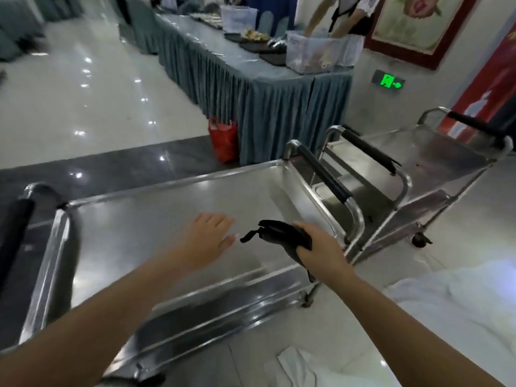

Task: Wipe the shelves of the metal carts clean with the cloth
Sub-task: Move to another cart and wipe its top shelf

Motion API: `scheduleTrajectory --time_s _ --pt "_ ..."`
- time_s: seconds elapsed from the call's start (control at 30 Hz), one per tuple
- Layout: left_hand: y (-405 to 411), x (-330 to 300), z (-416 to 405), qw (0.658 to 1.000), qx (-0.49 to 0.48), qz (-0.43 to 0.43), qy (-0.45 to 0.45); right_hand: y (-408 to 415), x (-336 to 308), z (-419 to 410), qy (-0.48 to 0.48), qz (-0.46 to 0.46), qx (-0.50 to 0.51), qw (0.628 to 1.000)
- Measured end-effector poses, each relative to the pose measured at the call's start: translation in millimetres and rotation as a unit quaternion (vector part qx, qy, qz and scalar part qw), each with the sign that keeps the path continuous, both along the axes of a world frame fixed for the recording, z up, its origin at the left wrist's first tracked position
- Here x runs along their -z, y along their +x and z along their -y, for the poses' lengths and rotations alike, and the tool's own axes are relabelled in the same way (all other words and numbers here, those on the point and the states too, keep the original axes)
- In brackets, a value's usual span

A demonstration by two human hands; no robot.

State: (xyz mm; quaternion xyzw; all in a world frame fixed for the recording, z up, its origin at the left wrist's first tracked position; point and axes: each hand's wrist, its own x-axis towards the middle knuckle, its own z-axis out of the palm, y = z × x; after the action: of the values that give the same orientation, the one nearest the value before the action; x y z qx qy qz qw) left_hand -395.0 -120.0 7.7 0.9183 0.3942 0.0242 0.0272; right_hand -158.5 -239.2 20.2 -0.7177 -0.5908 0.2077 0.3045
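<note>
A steel cart (134,219) stands right in front of me, its bare top shelf taking up the middle of the view. My right hand (321,247) grips a bunched black cloth (279,236) above the shelf's right end. My left hand (209,236) hovers over the shelf just left of the cloth, fingers straight and holding nothing. A second steel cart (435,160) with black-padded handles stands behind the first at the right.
A long table (251,88) with a grey-blue skirt carries trays and clear tubs at the back, where a person (340,18) is working. A red bag (223,138) sits on the floor by the table. White linen (458,308) lies on the floor at the right.
</note>
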Motion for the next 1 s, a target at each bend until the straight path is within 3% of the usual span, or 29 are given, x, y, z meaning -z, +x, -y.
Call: scheduleTrajectory --time_s 0.17,0.3,0.57,0.87,1.0 --pt "-7 7 36 0.997 -0.07 0.011 -0.033 25 17 -28 -0.036 -0.028 -0.135 0.99" --pt "-23 31 73 0.989 -0.127 0.042 -0.058 26 49 -38 -0.073 -0.037 -0.189 0.979" --pt "-63 82 127 0.965 -0.209 0.072 -0.142 -22 101 -12 -0.141 -0.029 -0.228 0.963" --pt "-116 166 158 0.961 -0.204 0.054 -0.176 -66 167 22 -0.174 0.013 -0.223 0.959" --pt "-128 229 166 0.961 -0.202 0.034 -0.185 -74 228 26 -0.215 0.046 -0.231 0.948"
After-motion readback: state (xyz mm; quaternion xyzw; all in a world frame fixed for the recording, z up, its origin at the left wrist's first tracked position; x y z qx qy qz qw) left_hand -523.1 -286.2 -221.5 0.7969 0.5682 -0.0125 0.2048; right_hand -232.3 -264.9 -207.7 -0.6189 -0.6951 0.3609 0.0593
